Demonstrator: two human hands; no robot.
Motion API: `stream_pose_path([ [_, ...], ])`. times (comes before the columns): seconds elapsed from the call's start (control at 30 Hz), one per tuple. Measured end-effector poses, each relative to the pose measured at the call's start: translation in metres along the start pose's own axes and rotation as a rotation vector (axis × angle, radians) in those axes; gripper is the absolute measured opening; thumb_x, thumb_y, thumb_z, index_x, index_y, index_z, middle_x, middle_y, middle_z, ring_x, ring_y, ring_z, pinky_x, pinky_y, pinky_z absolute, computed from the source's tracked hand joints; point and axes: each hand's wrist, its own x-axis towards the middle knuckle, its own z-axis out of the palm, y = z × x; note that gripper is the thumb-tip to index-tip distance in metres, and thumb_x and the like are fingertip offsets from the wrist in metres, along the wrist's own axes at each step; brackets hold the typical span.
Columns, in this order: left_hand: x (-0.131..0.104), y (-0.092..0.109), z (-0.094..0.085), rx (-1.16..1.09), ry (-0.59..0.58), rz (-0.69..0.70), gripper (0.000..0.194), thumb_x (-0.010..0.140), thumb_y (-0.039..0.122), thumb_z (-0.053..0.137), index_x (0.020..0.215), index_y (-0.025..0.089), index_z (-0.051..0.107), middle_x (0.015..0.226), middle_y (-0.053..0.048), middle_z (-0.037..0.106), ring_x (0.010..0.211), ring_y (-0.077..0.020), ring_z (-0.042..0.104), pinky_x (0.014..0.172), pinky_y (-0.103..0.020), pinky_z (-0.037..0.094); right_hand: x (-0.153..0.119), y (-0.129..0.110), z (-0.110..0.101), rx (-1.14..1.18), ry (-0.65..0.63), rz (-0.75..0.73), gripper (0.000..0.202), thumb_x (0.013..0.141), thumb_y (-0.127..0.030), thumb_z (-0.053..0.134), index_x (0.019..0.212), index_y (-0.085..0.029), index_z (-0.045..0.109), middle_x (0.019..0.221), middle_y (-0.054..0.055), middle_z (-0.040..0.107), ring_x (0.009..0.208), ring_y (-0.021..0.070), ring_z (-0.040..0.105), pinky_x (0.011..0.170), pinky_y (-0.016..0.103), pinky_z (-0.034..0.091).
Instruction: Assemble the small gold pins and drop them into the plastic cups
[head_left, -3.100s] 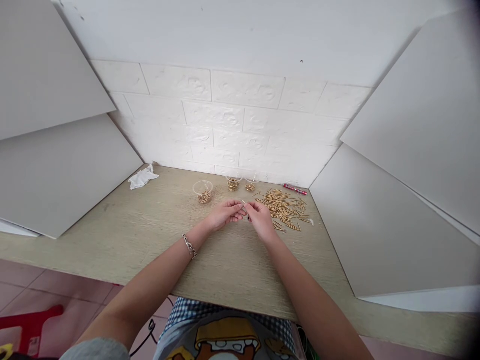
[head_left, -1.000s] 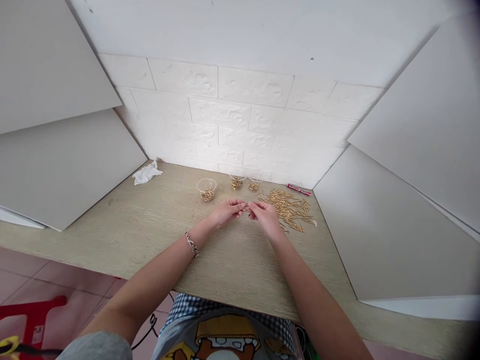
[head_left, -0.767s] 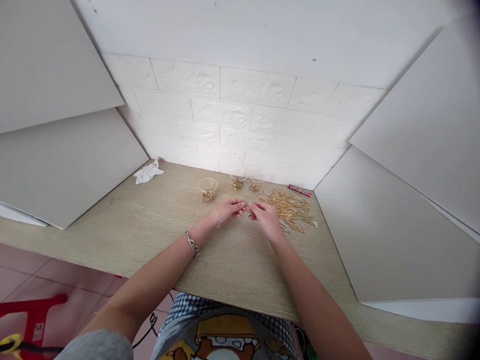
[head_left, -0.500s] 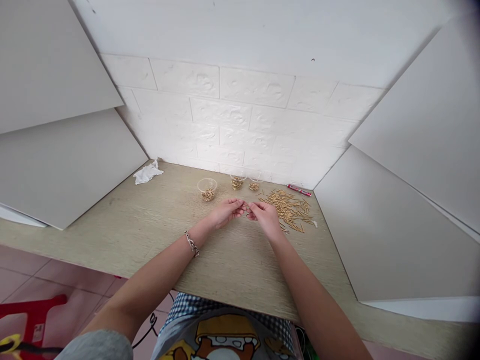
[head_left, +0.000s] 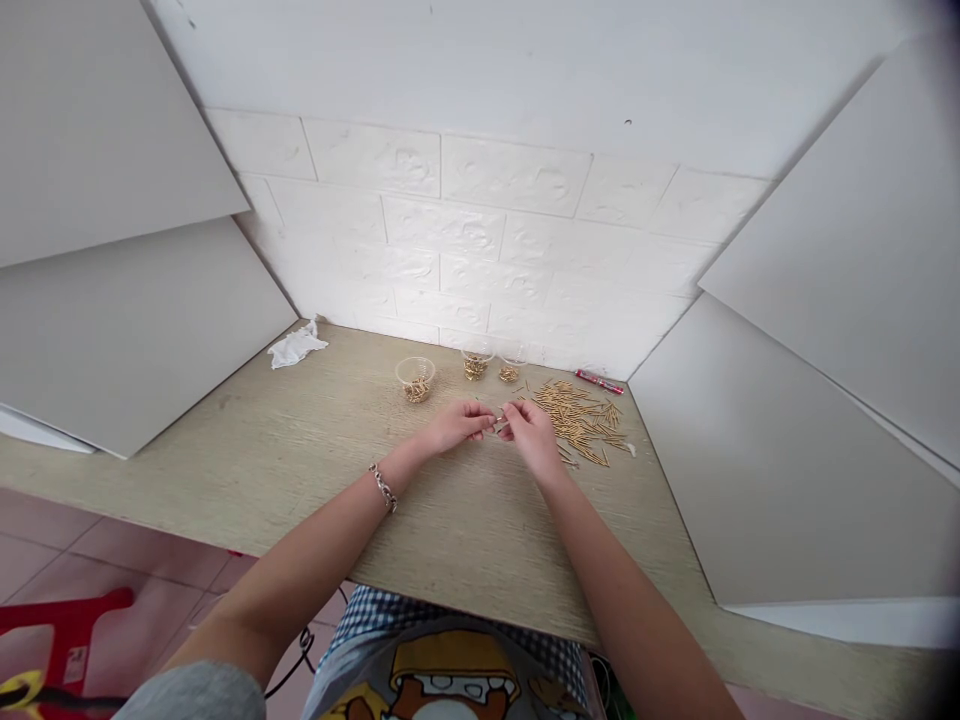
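Observation:
My left hand and my right hand meet fingertip to fingertip above the table. Both are closed in a pinch around a small thin piece, mostly covered by the fingers; its exact kind is too small to make out. Just right of my right hand lies a loose pile of thin gold-coloured rods. Behind my hands stand a clear round tub with small gold-coloured pieces in it, a second clear tub with brass-coloured parts, and a third clear tub with a few small pieces.
A red tube-shaped packet lies by the back right corner. Crumpled white tissue rests at the back left. Grey panels flank the wooden table, with a white brick-pattern wall behind. A red stool stands on the floor.
My left fingers have shifted slightly right and closed in more around the small piece. My right hand has barely moved; the tubs and pile stay put.

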Motion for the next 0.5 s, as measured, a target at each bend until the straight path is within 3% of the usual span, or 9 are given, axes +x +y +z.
stream_pose_path([
  [0.13, -0.002, 0.0, 0.005, -0.016, 0.018, -0.047, 0.023, 0.074, 0.037, 0.051, 0.071, 0.014, 0.052, 0.063, 0.002, 0.054, 0.052, -0.0069, 0.045, 0.051, -0.021, 0.035, 0.0, 0.0, 0.001, 0.057, 0.065, -0.031, 0.025, 0.075, -0.046, 0.046, 0.075, -0.021, 0.047, 0.069, -0.002, 0.06, 0.043, 0.009, 0.051, 0.046, 0.025, 0.044],
  [0.37, 0.002, -0.01, 0.003, -0.194, 0.014, -0.139, 0.03, 0.076, 0.04, 0.046, 0.061, 0.014, 0.047, 0.057, 0.002, 0.049, 0.047, -0.0062, 0.042, 0.047, -0.021, 0.032, -0.004, -0.003, 0.003, 0.042, -0.08, -0.04, 0.036, 0.076, -0.051, 0.045, 0.059, -0.019, 0.044, 0.05, -0.002, 0.053, 0.041, 0.0096, 0.047, 0.044, 0.024, 0.04],
  [0.5, -0.001, -0.006, 0.002, -0.404, 0.042, -0.12, 0.032, 0.069, 0.043, 0.062, 0.07, 0.013, 0.052, 0.062, 0.003, 0.049, 0.047, -0.0036, 0.038, 0.046, -0.019, 0.029, -0.001, -0.001, 0.002, 0.096, -0.028, -0.062, 0.039, 0.073, -0.057, 0.047, 0.067, -0.018, 0.05, 0.071, 0.003, 0.064, 0.044, 0.0086, 0.049, 0.048, 0.025, 0.042],
])
